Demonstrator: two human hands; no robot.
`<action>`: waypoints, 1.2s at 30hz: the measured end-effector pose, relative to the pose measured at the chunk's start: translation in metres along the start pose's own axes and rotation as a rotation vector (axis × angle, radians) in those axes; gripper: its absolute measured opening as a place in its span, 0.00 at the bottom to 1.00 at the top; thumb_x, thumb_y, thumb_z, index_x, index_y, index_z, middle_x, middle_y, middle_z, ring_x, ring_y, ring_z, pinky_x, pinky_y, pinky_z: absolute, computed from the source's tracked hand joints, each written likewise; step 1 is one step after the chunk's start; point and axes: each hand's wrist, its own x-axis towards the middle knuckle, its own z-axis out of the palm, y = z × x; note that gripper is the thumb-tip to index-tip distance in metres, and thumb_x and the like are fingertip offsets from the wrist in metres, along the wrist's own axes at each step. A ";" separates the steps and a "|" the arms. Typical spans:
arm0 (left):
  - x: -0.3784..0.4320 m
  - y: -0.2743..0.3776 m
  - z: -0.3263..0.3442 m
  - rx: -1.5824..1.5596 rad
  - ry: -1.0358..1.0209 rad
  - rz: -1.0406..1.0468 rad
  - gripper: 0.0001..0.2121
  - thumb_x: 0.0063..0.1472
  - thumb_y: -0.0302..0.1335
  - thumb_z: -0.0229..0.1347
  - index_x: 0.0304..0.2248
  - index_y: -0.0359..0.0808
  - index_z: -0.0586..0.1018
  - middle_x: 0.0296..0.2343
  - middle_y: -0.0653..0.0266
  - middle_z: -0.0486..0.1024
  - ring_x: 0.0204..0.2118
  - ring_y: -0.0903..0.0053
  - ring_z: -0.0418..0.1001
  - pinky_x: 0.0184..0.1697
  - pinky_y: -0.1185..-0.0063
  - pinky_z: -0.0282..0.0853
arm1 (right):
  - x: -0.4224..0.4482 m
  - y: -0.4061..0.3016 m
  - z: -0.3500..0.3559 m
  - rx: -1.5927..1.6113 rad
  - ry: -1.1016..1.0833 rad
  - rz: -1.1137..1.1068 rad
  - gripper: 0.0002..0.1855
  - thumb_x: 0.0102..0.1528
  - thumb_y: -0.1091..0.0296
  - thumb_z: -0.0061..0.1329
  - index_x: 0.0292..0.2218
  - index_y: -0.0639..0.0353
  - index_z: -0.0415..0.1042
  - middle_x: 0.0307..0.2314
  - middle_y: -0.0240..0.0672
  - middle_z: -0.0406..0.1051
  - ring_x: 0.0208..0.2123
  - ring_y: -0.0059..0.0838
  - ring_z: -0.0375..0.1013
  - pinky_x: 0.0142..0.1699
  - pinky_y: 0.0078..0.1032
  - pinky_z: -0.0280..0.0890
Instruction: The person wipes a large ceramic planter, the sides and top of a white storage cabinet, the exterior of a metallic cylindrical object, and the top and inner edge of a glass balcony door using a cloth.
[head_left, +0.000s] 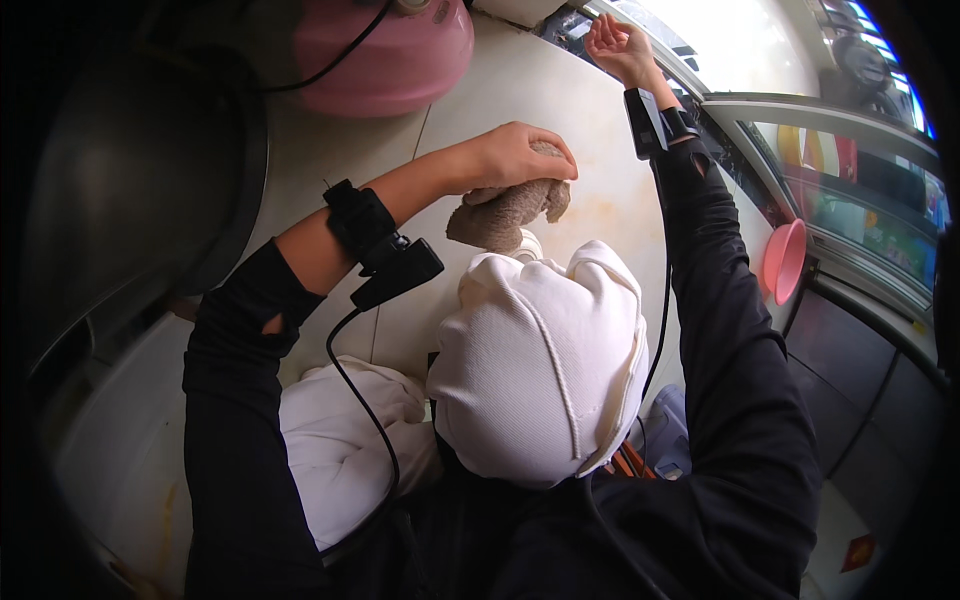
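Observation:
My left hand (517, 156) grips a crumpled brown cloth (501, 214), its fingers curled over the top, above the pale tiled floor (600, 180). Faint yellowish stains mark the tiles to the right of the cloth. My right hand (616, 46) is raised at the upper right beside the glazed door or window frame, palm up, fingers loosely bent, with nothing in it. Both forearms wear black strapped devices with cables. White trousers (532, 367) cover my bent knee just below the cloth, and part of a white shoe (531, 246) shows past it.
A pink rounded container (382, 60) with a black cable across it stands at the top left. A large dark round object (225, 172) fills the left side. At the right, a pink basin (784, 262) sits by the metal-framed glass (862, 180). A grey-blue plastic object (670, 431) lies beside my leg.

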 end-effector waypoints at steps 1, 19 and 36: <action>-0.001 0.002 0.007 0.074 -0.018 -0.022 0.12 0.50 0.35 0.51 0.28 0.35 0.76 0.26 0.63 0.72 0.28 0.79 0.69 0.35 0.83 0.64 | 0.002 -0.005 -0.007 -0.023 -0.031 0.035 0.11 0.53 0.73 0.33 0.34 0.66 0.67 0.27 0.38 0.67 0.30 0.29 0.66 0.40 0.26 0.61; -0.058 0.127 0.030 1.277 -0.406 0.921 0.06 0.47 0.28 0.48 0.17 0.36 0.69 0.12 0.72 0.62 0.19 0.80 0.63 0.30 0.82 0.57 | -0.006 -0.101 -0.084 -0.045 0.149 -0.165 0.12 0.53 0.72 0.31 0.36 0.65 0.65 0.31 0.37 0.65 0.34 0.29 0.65 0.42 0.28 0.62; -0.113 0.105 0.072 1.587 -0.661 0.899 0.10 0.49 0.30 0.45 0.18 0.38 0.75 0.17 0.68 0.72 0.22 0.75 0.67 0.38 0.75 0.58 | -0.031 -0.061 -0.039 -0.078 -0.287 -0.111 0.13 0.51 0.74 0.37 0.40 0.65 0.63 0.34 0.38 0.65 0.37 0.28 0.65 0.44 0.25 0.63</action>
